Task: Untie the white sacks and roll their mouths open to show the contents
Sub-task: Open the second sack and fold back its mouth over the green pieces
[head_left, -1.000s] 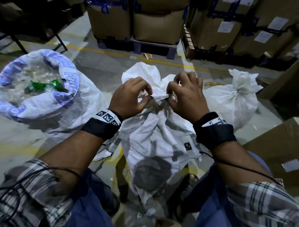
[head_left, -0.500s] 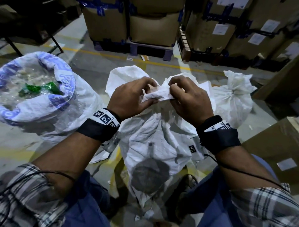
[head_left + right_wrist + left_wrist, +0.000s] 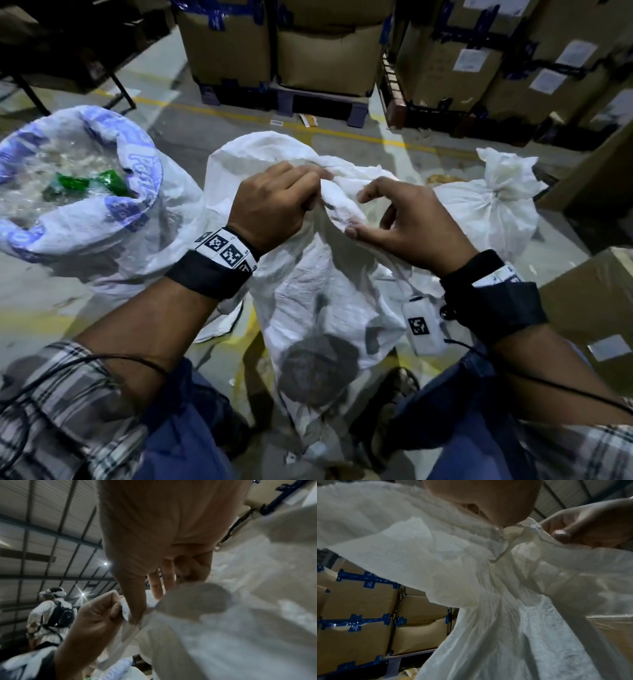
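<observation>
Warehouse floor — sack (image 3: 318, 301) neck between fingers (image 3: 308, 185)

Bare floor (image 3: 219, 123) lies open beyond the middle sack (image 3: 325, 301), which is hemmed by the opened sack (image 3: 113, 236) on its left, the tied sack (image 3: 493, 209) and a carton (image 3: 596, 308) on its right, and stacked boxes (image 3: 308, 51) behind.

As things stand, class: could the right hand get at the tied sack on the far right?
Probably yes: the right hand is open, and bare floor lies between it and the tied sack, though it would need a stretch.
</observation>
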`<control>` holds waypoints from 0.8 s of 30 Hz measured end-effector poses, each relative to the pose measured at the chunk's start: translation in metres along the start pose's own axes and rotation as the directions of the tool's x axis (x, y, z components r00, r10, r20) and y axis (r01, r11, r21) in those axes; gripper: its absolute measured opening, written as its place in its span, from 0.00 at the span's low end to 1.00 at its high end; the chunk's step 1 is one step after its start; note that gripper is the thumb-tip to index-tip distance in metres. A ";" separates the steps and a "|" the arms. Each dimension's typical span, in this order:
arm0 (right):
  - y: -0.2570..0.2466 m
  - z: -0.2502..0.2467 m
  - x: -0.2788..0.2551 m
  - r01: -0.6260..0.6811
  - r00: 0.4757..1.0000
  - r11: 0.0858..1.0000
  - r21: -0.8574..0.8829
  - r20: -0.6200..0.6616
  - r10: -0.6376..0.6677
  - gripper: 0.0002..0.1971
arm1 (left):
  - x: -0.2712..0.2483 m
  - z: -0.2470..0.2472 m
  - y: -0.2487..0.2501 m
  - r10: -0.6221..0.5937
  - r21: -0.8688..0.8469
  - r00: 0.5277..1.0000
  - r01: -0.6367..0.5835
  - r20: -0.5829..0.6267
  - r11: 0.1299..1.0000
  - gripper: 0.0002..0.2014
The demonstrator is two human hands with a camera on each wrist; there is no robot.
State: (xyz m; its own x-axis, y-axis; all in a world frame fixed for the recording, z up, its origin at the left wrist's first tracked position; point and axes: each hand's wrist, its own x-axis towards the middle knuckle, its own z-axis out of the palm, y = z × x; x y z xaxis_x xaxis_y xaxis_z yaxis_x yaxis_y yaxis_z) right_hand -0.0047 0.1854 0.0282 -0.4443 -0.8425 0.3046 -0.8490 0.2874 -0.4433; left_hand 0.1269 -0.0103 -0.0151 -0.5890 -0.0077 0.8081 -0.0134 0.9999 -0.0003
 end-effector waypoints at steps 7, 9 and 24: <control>0.016 0.000 -0.006 0.063 0.992 0.913 -0.402 -0.074 -0.101 0.09 | 0.005 0.001 0.005 0.027 -0.236 0.988 0.010 0.149 0.972 0.08; 0.017 -0.004 -0.006 0.126 0.959 0.860 -0.494 -0.161 -0.233 0.06 | 0.006 -0.001 0.004 0.007 -0.334 0.980 0.060 0.197 0.941 0.08; 0.019 0.018 -0.014 0.439 0.812 0.749 -0.496 -0.137 -0.567 0.06 | 0.017 -0.002 0.006 0.008 -0.254 0.897 0.117 0.442 0.960 0.16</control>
State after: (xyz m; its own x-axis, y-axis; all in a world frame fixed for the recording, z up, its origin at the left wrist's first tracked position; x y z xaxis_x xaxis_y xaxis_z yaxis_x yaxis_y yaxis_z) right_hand -0.0098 0.1941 -0.0001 0.0811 -0.7851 0.6140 -0.9730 0.0713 0.2197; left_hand 0.1188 -0.0043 0.0000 -0.8858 -0.0034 0.4641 0.1239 0.9619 0.2437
